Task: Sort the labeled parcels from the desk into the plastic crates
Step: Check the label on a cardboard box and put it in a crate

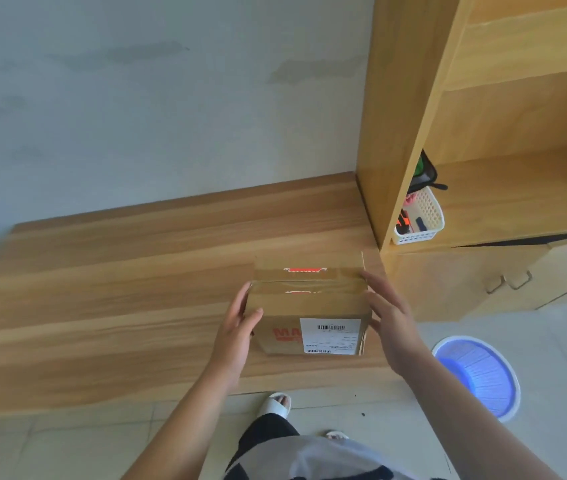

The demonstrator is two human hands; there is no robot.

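Flanked, not yet clamped: parcel on desk, near front edge. Left hand laid flat against left side, thumb at front corner; right hand spread, at right side, contact unclear. Taped cardboard, stiff, prob. light; to be lifted by opposite sides.

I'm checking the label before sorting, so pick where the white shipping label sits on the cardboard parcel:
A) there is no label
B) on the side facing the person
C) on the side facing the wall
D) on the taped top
B: the white shipping label is on the cardboard parcel side facing the person, below the taped top.
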